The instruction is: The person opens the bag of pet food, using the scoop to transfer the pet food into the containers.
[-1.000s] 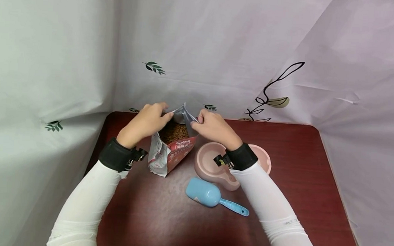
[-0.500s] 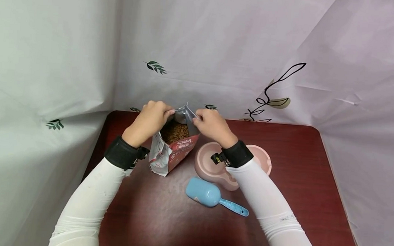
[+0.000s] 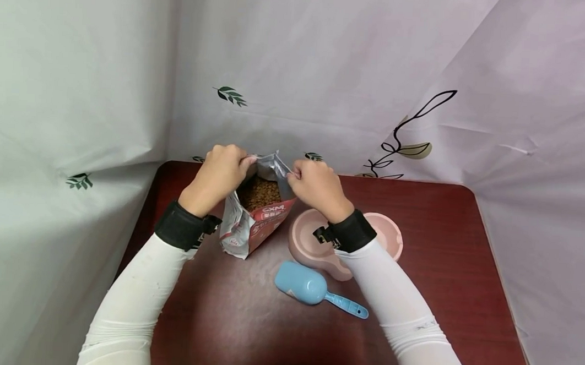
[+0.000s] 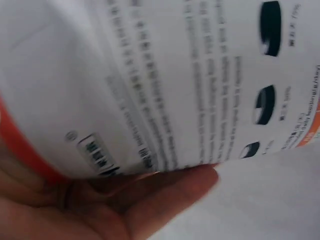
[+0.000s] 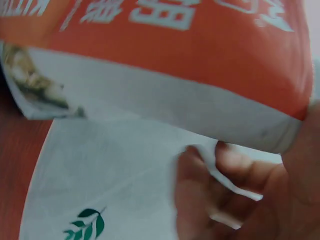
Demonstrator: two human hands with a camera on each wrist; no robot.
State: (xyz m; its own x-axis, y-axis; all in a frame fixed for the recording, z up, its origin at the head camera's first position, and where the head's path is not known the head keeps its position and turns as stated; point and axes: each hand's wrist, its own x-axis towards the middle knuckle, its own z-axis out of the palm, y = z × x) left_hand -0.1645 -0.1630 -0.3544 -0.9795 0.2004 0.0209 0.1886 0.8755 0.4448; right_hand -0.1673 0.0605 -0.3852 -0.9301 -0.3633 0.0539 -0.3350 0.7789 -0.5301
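Observation:
An opened red and white bag stands on the table with brown kibble showing inside its silver-lined mouth. My left hand pinches the rim on the left. On the opposite side, my right hand grips the rim with curled fingers. Printed white bag wall fills most of the left wrist view, with the left hand's fingers under its edge. In the right wrist view, the bag's red panel lies above partly blurred fingers.
A blue scoop lies in front of the bag, its handle pointing right. Pink bowls sit beside the bag, partly hidden by the right wrist; I cannot tell whether they are joined. White patterned cloth hangs behind the dark red table.
The left hand first shifts slightly right, then back left, and the bag's mouth now looks a little wider. My right fingers have curled more tightly at the rim. Scoop and bowls stay put.

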